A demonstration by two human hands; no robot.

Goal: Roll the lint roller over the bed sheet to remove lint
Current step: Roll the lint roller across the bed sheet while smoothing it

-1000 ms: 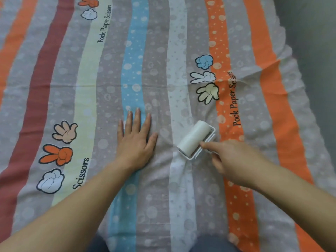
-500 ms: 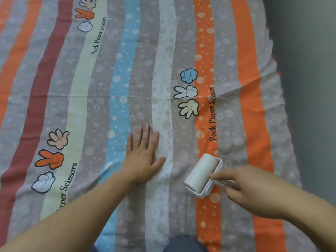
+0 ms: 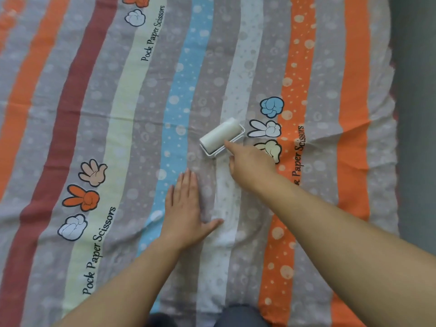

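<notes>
A white lint roller (image 3: 220, 136) lies on the striped bed sheet (image 3: 118, 119), over the grey and white stripes near the middle. My right hand (image 3: 251, 165) grips its handle from the near right side, with the index finger stretched along the frame; the handle itself is hidden under the hand. My left hand (image 3: 186, 214) rests flat on the sheet, fingers straight and together, a little nearer to me and left of the roller. The cloth between the two hands shows small wrinkles.
The sheet carries wavy orange, maroon, cream, blue and grey stripes with cartoon hand prints and the words "Pock Paper Scissors". Its right edge (image 3: 392, 128) ends against a grey-green surface (image 3: 417, 138). Dark clothing (image 3: 240, 317) shows at the bottom edge.
My right hand has pushed the roller away from me and to the left, off the orange stripe onto the grey and white stripes. My left hand stays flat on the sheet.
</notes>
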